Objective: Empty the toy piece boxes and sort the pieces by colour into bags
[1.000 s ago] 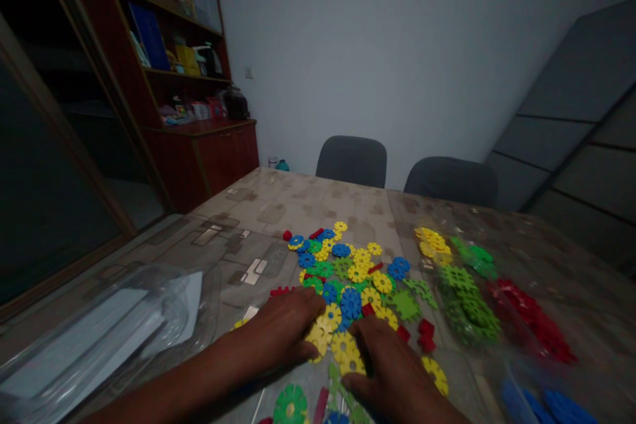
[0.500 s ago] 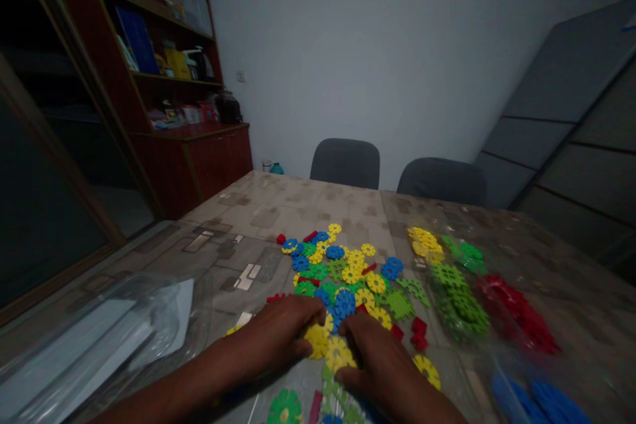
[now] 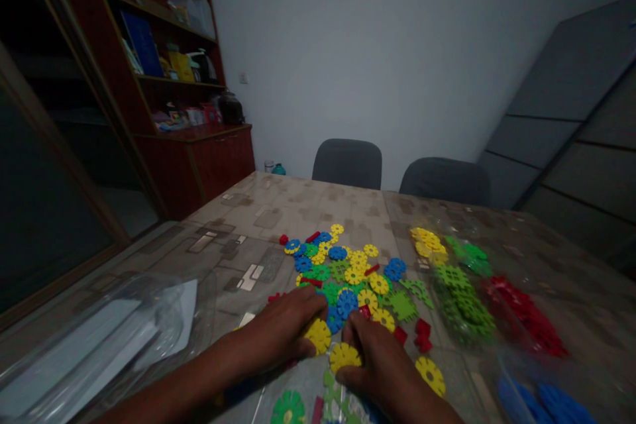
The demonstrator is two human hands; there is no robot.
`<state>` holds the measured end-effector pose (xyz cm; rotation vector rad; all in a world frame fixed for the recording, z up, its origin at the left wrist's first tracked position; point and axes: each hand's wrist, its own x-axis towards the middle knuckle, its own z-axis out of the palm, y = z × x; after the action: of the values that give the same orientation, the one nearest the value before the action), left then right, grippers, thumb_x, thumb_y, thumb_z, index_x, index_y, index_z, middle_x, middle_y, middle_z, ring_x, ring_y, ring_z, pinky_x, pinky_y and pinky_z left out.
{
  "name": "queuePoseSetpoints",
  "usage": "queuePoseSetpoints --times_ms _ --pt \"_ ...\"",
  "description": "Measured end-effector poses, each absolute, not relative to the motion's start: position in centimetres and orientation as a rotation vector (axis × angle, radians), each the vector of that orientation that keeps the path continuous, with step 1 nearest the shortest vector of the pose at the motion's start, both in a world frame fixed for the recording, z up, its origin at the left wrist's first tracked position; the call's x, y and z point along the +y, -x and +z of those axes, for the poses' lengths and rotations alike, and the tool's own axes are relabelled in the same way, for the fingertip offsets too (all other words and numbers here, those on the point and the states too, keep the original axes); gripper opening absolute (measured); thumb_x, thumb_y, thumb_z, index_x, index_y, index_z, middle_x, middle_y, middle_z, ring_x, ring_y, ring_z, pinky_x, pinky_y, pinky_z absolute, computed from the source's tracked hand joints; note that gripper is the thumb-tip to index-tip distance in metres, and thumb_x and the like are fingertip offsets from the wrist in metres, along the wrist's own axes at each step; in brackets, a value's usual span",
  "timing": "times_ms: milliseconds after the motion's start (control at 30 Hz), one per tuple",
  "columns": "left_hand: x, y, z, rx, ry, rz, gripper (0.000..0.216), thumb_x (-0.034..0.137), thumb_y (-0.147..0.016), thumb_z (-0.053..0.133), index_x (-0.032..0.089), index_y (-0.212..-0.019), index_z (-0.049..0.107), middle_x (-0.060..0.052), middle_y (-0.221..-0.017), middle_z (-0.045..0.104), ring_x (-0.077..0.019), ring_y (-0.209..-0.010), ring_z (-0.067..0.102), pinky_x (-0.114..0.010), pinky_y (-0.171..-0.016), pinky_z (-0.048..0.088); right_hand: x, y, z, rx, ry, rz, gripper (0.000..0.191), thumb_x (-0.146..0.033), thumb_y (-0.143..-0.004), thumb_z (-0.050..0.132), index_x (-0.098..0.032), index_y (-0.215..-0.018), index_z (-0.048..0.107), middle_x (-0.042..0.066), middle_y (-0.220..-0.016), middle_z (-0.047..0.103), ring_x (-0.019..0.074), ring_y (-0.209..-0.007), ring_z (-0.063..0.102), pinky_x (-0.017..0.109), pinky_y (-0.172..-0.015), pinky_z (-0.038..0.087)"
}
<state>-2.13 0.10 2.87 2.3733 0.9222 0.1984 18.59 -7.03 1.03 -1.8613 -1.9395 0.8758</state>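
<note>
My left hand [image 3: 291, 324] is closed on a yellow notched disc [image 3: 319, 336], its edge pinched between thumb and fingers. Facing it, my right hand [image 3: 380, 358] grips another yellow disc [image 3: 344, 358] between thumb and curled fingers. A small gap separates the two discs. Just beyond my fingers lies a loose pile of flat plastic connector pieces, with a blue disc [image 3: 346, 303] and light green square pieces [image 3: 401, 305] among them. Close to my body are a green disc [image 3: 288, 407] and light green pieces [image 3: 334, 391], partly hidden by my right hand.
To the right, clear plastic containers hold sorted yellow pieces [image 3: 428, 244], green squares [image 3: 462, 301], red pieces [image 3: 527, 315] and blue pieces [image 3: 551, 404]. Crumpled clear plastic packaging [image 3: 114, 338] lies at left. Two grey chairs [image 3: 346, 162] stand behind the patterned table [image 3: 278, 202].
The two yellow discs, which were close together between my hands, are now apart, one in each hand. My right hand has turned its disc slightly. The view has shifted a little.
</note>
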Motion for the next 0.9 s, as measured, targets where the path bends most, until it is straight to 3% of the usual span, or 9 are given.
queuePoseSetpoints --times_ms 200,300,533,667,767,900 --pt "0.2 1.6 2.4 0.922 -2.28 0.305 0.011 0.012 -0.077 0.06 0.02 -0.082 0.054 0.001 -0.086 0.058 -0.0172 -0.077 0.053 -0.026 -0.064 0.034 -7.0 -18.6 1.5 -1.847 1.682 0.979 0.03 -0.005 -0.064 0.065 -0.023 -0.074 0.042 -0.008 -0.067 0.047 0.0118 -0.064 0.043 0.024 -0.057 0.025" --pt "0.2 1.4 2.2 0.946 -2.209 0.336 0.01 0.013 -0.075 0.06 0.019 -0.078 0.053 0.002 -0.077 0.056 -0.0155 -0.07 0.05 -0.025 -0.059 0.031 -7.1 -18.5 2.2 -1.832 1.612 0.929 0.03 -0.005 -0.066 0.066 -0.023 -0.073 0.043 -0.008 -0.067 0.046 0.0115 -0.064 0.042 0.025 -0.056 0.024" --pt "-0.5 1.0 2.5 0.861 -1.794 0.308 0.013 0.016 -0.072 0.061 0.019 -0.081 0.052 0.004 -0.065 0.061 -0.0135 -0.059 0.056 -0.022 -0.051 0.035 -7.1 -18.4 1.5 -1.843 1.539 0.769 0.029 -0.005 -0.069 0.068 -0.022 -0.091 0.061 -0.005 -0.074 0.057 0.014 -0.068 0.049 0.025 -0.061 0.031" --pt "-0.4 0.8 2.3 0.828 -1.675 0.293 0.015 0.022 -0.074 0.063 0.02 -0.082 0.051 0.003 -0.063 0.063 -0.0154 -0.058 0.062 -0.022 -0.051 0.039 -7.1 -18.1 1.1 -1.912 1.455 0.761 0.008 -0.015 -0.078 0.068 -0.021 -0.083 0.065 -0.003 -0.074 0.063 0.0143 -0.068 0.053 0.025 -0.062 0.034" --pt "-0.2 1.0 2.5 0.823 -1.742 0.359 0.024 0.024 -0.074 0.069 0.019 -0.094 0.057 0.003 -0.068 0.061 -0.0144 -0.063 0.06 -0.022 -0.055 0.041 -7.3 -18.6 2.5 -1.932 1.521 0.697 0.006 -0.015 -0.079 0.066 -0.02 -0.082 0.065 -0.001 -0.076 0.065 0.0152 -0.069 0.056 0.025 -0.062 0.035" --pt "0.2 1.7 3.3 0.803 -1.866 0.496 0.038 0.029 -0.085 0.064 0.022 -0.122 0.055 -0.002 -0.09 0.064 -0.0168 -0.079 0.06 -0.027 -0.068 0.047 -6.8 -22.2 6.3 -1.858 1.688 0.521 0.009 -0.025 -0.086 0.058 -0.02 -0.088 0.065 0.003 -0.08 0.069 0.019 -0.071 0.06 0.028 -0.063 0.04"
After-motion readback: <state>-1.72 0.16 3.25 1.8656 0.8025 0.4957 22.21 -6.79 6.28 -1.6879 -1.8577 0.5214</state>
